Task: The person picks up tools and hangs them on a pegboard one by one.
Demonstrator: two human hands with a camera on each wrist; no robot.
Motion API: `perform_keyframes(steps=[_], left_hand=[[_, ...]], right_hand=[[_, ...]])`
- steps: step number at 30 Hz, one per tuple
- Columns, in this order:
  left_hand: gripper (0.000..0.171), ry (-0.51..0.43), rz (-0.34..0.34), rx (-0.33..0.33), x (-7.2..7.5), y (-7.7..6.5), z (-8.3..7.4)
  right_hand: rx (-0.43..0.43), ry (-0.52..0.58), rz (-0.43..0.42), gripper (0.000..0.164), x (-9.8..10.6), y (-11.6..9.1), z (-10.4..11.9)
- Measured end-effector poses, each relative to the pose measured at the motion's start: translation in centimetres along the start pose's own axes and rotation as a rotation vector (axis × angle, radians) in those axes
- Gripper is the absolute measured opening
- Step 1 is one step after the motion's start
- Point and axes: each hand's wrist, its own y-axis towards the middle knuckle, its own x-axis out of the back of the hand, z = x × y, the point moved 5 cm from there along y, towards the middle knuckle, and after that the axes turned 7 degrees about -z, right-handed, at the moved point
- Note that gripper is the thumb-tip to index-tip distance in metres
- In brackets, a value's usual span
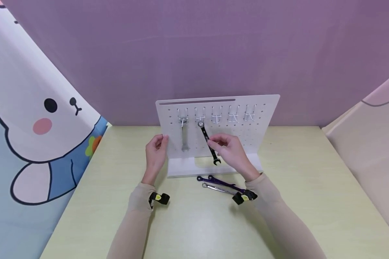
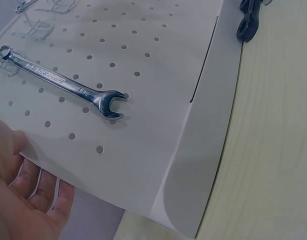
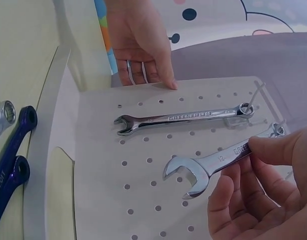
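My right hand (image 1: 229,148) pinches a combination wrench (image 3: 213,164) between thumb and fingers, in front of a white pegboard (image 1: 243,144). Its open end points down toward the table; the ring end is up at the second hook from the left, and I cannot tell whether it is over the hook. Another silver combination wrench (image 2: 68,82) hangs by its ring on the leftmost hook. At the board's left edge, my left hand (image 1: 155,151) holds the panel, thumb in front and fingers behind.
Purple-blue wrenches (image 1: 225,182) and a silver wrench (image 1: 215,187) lie on the table before the board's base (image 1: 181,169), partly under my right wrist. Further hooks (image 1: 233,118) line the board to the right. A purple cloth (image 1: 194,54) hangs behind.
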Motion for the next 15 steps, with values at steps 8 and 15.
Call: perform_keyframes(steps=[8, 15], left_hand=[[0.029, -0.006, -0.009, 0.013, 0.1, 0.1, 0.1], [0.029, -0.007, -0.005, 0.016, 0.0, 0.0, 0.1]], right_hand=[[-0.009, -0.009, -0.012, 0.028, -0.1, 0.6, -0.2], [0.010, -0.014, -0.031, 0.027, -0.4, 1.1, -0.5]])
